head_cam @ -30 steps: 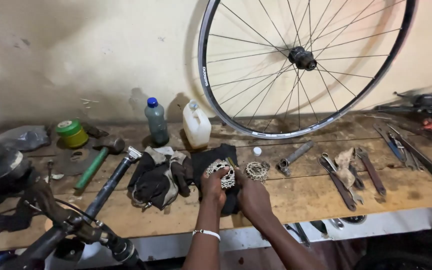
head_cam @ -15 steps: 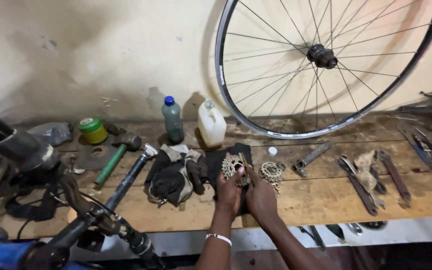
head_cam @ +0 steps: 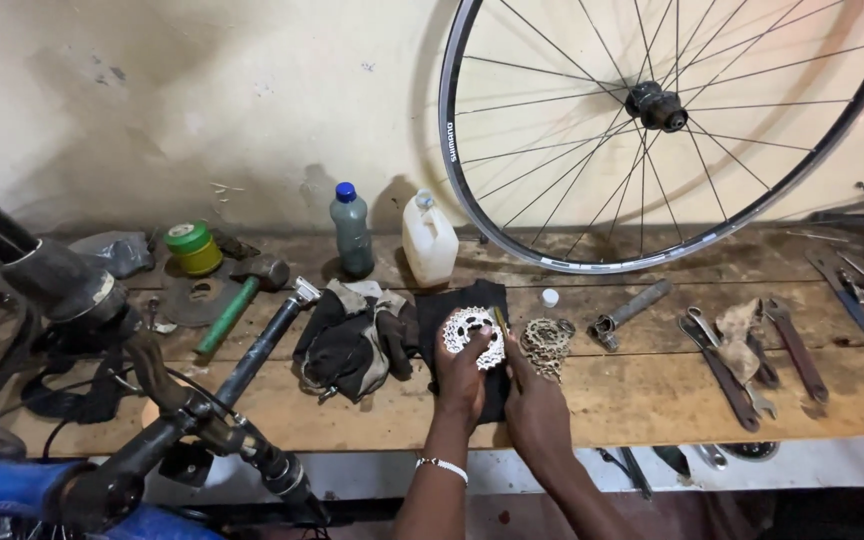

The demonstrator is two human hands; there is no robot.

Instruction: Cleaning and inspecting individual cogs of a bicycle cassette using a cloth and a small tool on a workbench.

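Observation:
My left hand (head_cam: 460, 377) holds a silver toothed sprocket cluster (head_cam: 473, 334) upright over a black cloth (head_cam: 457, 300) on the wooden bench (head_cam: 652, 395). My right hand (head_cam: 532, 400) is beside it, its fingers pinching a thin yellowish tool (head_cam: 501, 321) against the sprocket's right edge. A second, dirtier sprocket cluster (head_cam: 548, 342) lies flat on the bench just right of my right hand. A beaded bracelet (head_cam: 442, 466) sits on my left wrist.
A spoked bicycle wheel (head_cam: 664, 110) leans on the wall. On the bench are a blue-capped bottle (head_cam: 351, 230), white jug (head_cam: 428, 240), green hammer (head_cam: 237, 297), gloves and rags (head_cam: 352, 335), metal tube (head_cam: 630, 306), wrenches (head_cam: 742, 355). A bicycle handlebar and stem (head_cam: 142, 400) fill the lower left.
The view has shifted slightly, so the bench and wheel slide right in frame and the bicycle stem comes in at left. Both hands stay on the sprocket over the cloth.

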